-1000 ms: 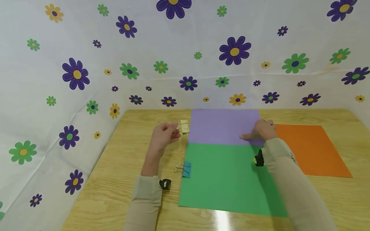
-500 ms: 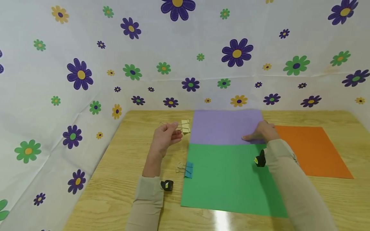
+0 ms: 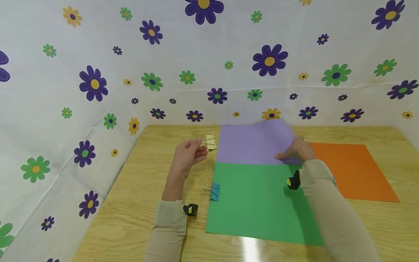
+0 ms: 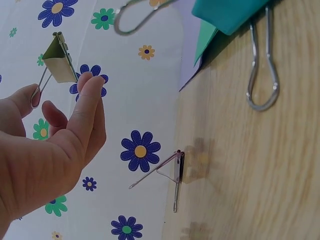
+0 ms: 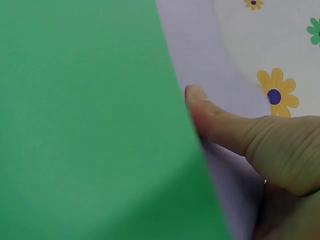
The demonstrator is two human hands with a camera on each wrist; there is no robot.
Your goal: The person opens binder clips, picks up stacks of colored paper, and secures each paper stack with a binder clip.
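Note:
My left hand (image 3: 186, 156) pinches a pale yellow binder clip (image 3: 211, 142) by its wire handle, just off the left edge of a purple sheet of paper (image 3: 248, 143). In the left wrist view the same clip (image 4: 60, 62) is above the fingers. My right hand (image 3: 296, 150) grips the purple sheet at its right side, thumb on top, other fingers partly hidden. The sheet's far right corner bends upward. A green sheet (image 3: 262, 203) lies nearer, meeting the purple one along its far edge. A blue binder clip (image 3: 215, 192) sits on the green sheet's left edge.
An orange sheet (image 3: 356, 171) lies on the wooden table (image 3: 131, 203) at the right. Another binder clip (image 4: 178, 167) stands on the table in the left wrist view. A white flowered cloth (image 3: 196, 47) rises behind the table and at the left.
The purple sheet's far right corner has lifted and curled upward at my right hand. My left hand keeps its pinch on the yellow clip. The whole view has shifted slightly.

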